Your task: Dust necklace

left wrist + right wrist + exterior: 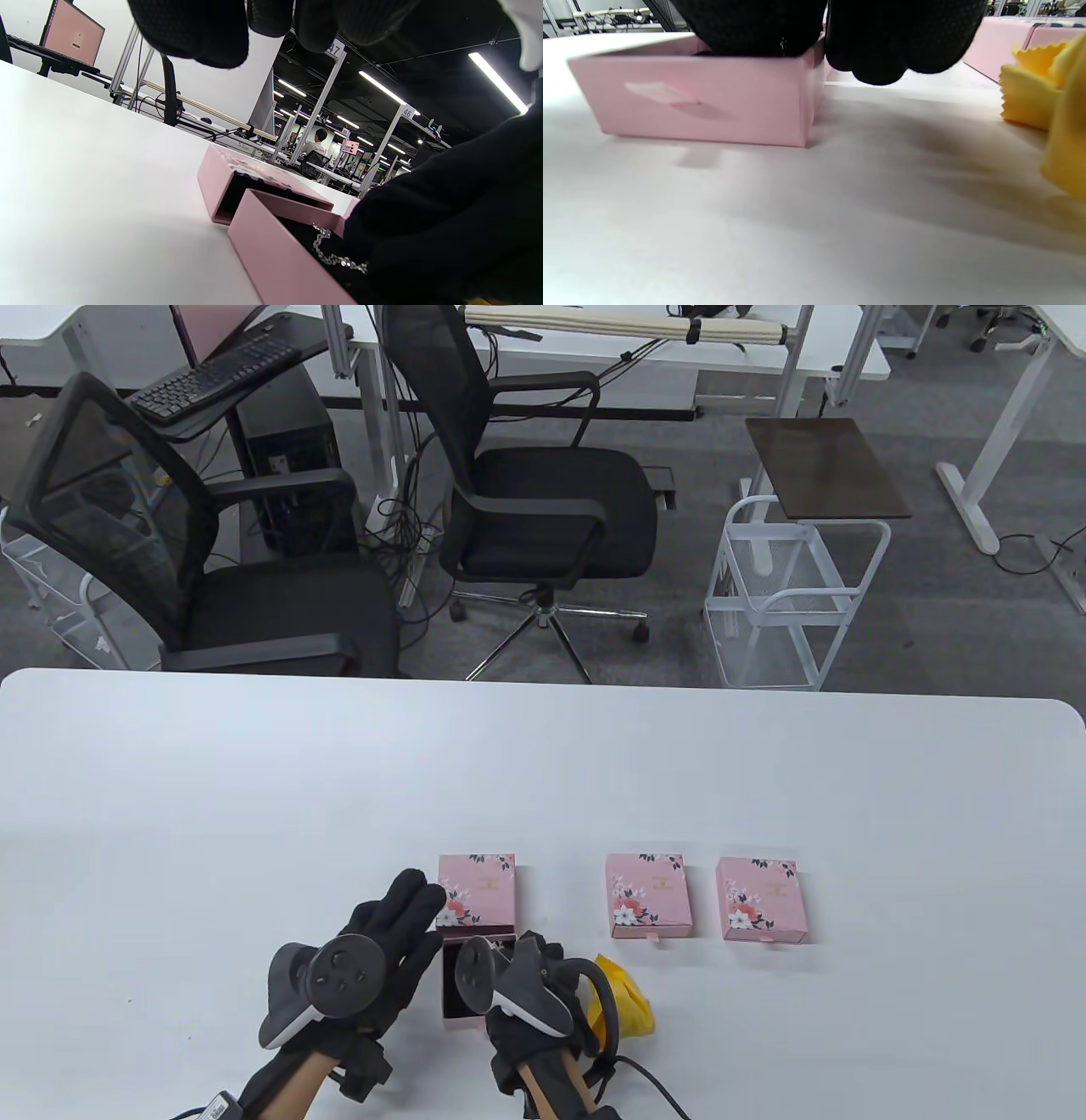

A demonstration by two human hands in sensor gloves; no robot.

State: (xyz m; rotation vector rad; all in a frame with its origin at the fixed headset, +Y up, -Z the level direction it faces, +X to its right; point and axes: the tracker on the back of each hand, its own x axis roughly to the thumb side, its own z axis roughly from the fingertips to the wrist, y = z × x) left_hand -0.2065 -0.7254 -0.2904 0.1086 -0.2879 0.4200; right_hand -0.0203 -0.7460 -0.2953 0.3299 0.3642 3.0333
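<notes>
A thin silver chain necklace (335, 254) lies on the dark lining of the pulled-out pink drawer (462, 984), running roughly along the drawer's length. The right hand (530, 984) reaches into the drawer, its grip hidden. Beyond, the left hand (382, 942) lies open, fingers reaching the pink sleeve (477, 891).

Two closed pink boxes (649, 897) (761, 900), chairs (543, 487)

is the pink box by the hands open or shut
Open: the pink cardboard drawer is slid out of its flowered sleeve, with a silver chain necklace lying inside.
</notes>
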